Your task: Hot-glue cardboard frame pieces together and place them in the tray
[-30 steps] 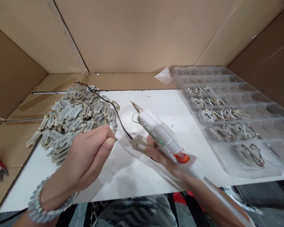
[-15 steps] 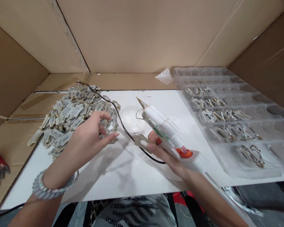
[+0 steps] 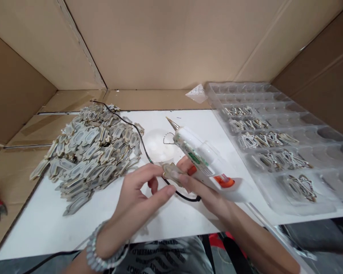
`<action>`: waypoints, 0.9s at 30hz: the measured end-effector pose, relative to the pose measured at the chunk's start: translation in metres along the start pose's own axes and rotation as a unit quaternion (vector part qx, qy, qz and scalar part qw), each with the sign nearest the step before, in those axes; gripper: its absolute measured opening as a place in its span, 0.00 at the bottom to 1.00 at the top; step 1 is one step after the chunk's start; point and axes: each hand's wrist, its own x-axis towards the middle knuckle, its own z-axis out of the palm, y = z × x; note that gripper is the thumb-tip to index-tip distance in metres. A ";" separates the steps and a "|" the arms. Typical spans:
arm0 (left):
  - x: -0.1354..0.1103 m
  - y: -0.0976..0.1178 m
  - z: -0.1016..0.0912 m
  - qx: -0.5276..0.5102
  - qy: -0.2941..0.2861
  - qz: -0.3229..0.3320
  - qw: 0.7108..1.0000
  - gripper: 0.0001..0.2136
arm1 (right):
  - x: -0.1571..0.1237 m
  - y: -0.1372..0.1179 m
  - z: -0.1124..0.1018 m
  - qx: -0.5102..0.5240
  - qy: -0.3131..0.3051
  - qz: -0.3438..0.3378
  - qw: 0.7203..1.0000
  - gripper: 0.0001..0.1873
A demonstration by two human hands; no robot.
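Note:
Between the thumb and index finger of my right hand, a flat grey ornamental frame-shaped piece is pinched. A white hot glue gun, with green print and orange parts, lies along the top of that hand, its metal nozzle pointing up and left. Whether my hidden fingers grip the gun cannot be made out. My left hand, with a beaded bracelet on its wrist, reaches to the left end of the piece. Its index fingertip is at the piece's edge, and the thumb stands apart below.
Left lies a large heap of similar pieces. A black cable runs across a round translucent disc. At right, a clear compartment tray holds several rows of frames. Cardboard walls enclose the white tabletop.
My left hand has moved right and down, from beside the heap to the piece in my right hand. The piece has turned slightly. The glue gun has hardly moved.

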 end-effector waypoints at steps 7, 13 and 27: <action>-0.005 0.000 0.035 -0.156 0.082 -0.105 0.979 0.10 | -0.001 0.007 0.004 0.035 0.030 -0.006 0.999 0.18; 0.005 0.000 0.021 -0.235 0.101 -0.169 0.952 0.11 | -0.005 0.018 0.000 0.013 0.085 -0.036 0.996 0.13; 0.023 0.019 -0.043 -0.099 0.146 -0.117 0.977 0.10 | -0.005 0.016 -0.014 -0.124 0.079 -0.104 0.984 0.11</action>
